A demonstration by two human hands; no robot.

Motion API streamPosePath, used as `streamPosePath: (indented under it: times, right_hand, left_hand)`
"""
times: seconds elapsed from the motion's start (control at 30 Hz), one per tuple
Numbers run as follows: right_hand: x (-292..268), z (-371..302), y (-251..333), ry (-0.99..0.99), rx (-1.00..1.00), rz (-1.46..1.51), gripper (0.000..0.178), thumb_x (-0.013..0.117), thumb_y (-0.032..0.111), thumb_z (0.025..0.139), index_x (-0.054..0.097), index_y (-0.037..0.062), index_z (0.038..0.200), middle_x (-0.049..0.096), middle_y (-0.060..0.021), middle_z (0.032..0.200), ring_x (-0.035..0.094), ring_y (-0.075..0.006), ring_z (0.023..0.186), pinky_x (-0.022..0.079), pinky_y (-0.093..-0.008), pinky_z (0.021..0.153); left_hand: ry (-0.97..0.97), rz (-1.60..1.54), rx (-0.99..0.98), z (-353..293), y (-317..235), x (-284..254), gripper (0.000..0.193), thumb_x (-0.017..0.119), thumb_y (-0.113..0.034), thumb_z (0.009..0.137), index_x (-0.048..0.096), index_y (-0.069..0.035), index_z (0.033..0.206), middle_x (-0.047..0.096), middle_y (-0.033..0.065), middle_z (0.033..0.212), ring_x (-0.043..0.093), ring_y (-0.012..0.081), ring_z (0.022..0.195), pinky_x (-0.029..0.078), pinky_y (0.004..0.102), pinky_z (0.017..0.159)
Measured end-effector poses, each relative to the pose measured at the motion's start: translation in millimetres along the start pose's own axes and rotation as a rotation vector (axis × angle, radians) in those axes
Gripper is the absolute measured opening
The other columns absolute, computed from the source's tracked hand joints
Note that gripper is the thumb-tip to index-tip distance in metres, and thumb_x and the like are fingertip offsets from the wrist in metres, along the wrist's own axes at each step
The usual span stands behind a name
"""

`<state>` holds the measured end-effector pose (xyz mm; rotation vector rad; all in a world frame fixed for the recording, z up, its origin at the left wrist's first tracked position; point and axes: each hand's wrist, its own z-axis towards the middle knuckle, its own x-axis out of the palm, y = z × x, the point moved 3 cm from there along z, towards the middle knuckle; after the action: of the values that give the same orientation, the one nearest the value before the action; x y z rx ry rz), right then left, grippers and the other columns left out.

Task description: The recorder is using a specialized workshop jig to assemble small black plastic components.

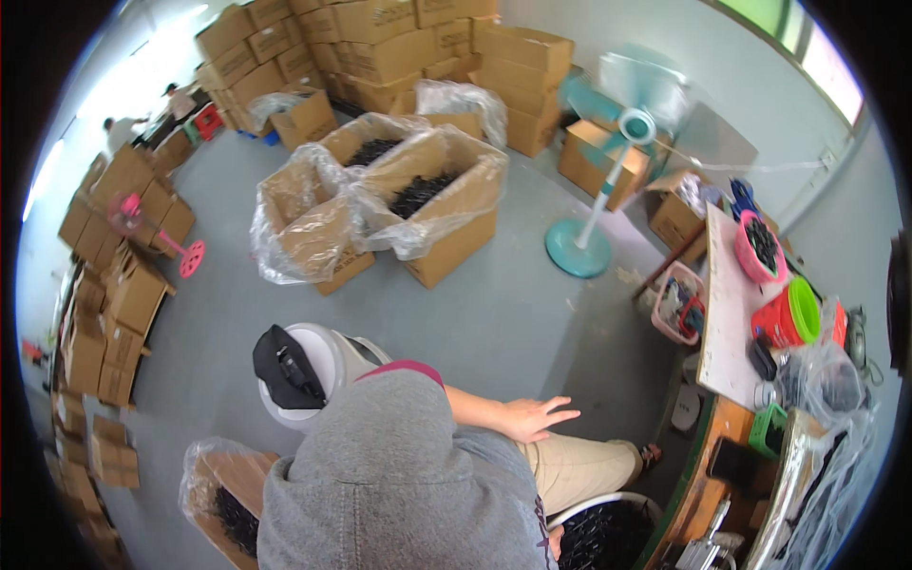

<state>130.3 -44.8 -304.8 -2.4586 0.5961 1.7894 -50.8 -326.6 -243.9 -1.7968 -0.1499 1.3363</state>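
My left hand [535, 418] lies flat on my thigh in beige trousers [579, 465], fingers spread and holding nothing. The bare forearm comes out of the grey top [399, 475] that fills the lower middle. My right hand is not visible. A white bucket [323, 366] with a black cap [283, 369] on it stands on the floor beside my shoulder. A white basin of small black parts [603, 532] sits below the knee.
Plastic-lined cardboard boxes of black parts [418, 195] stand on the grey floor ahead, beside a teal pedestal fan [608, 142]. Stacked cartons [114, 285] line the left and back walls. A cluttered table [727, 323] with pink, red and green tubs is at right. Two people stand far left.
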Motion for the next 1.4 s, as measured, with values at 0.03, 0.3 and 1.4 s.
streamPosePath:
  times: [0.03, 0.3, 1.4]
  right_hand:
    - [-1.1, 4.0, 3.9, -0.004, -0.004, 0.011, 0.040, 0.068, 0.011, 0.081, 0.054, 0.0005, 0.117, 0.063, -0.0208, 0.102, 0.064, -0.0390, 0.086, 0.049, -0.0496, 0.067]
    - [-12.2, 22.6, 25.0, -0.054, 0.009, 0.153, 0.043, 0.069, 0.015, 0.083, 0.055, 0.0006, 0.121, 0.063, -0.0216, 0.107, 0.064, -0.0380, 0.090, 0.049, -0.0496, 0.073]
    - [-88.8, -14.5, -61.5, -0.838, 0.385, 1.907, 0.076, 0.073, 0.032, 0.094, 0.038, 0.0069, 0.157, 0.028, -0.0229, 0.165, 0.027, -0.0369, 0.152, 0.020, -0.0499, 0.126]
  left_hand:
    - [0.015, -0.003, -0.049, -8.1, 0.8, -1.7, 0.088, 0.069, -0.015, 0.092, 0.016, -0.024, 0.163, 0.020, 0.0258, 0.161, 0.067, 0.0432, 0.100, 0.057, 0.0518, 0.089]
    - [0.040, 0.061, -0.205, -63.9, 21.0, -26.1, 0.098, 0.072, -0.013, 0.088, 0.011, -0.025, 0.163, 0.021, 0.0268, 0.161, 0.064, 0.0434, 0.112, 0.055, 0.0496, 0.095]
    - [0.260, 0.082, -0.355, -84.4, 113.0, -1.7, 0.094, 0.074, -0.018, 0.088, 0.017, -0.023, 0.163, 0.027, 0.0234, 0.158, 0.062, 0.0400, 0.115, 0.053, 0.0482, 0.098]
